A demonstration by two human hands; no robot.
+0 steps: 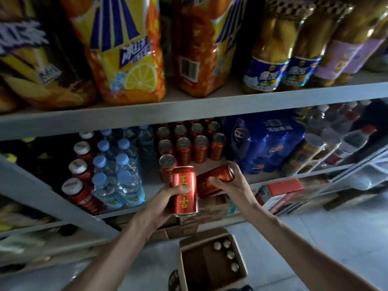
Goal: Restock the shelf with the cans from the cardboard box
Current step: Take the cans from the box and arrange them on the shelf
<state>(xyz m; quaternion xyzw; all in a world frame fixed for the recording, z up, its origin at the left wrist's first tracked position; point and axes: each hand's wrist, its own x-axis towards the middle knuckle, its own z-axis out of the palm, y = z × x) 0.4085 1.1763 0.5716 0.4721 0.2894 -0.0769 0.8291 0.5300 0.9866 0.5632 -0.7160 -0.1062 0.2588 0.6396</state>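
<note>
My left hand (168, 201) grips an upright red can with yellow characters (184, 190) just in front of the middle shelf's edge. My right hand (233, 185) holds a second red can (214, 181), tilted on its side, top pointing right, over the shelf's front. Several red cans (192, 143) stand in rows on the grey middle shelf (151, 192), one more (167, 166) alone at the front. On the floor below stands an open cardboard box (210, 263) with several cans (227, 250) along its right side.
Water bottles (117, 171) and red-labelled bottles (79, 179) crowd the shelf left of the cans; a blue Pepsi pack (266, 143) sits to the right. Large tea bottle packs (126, 59) fill the upper shelf. Flattened cartons (279, 194) lie on the lowest level.
</note>
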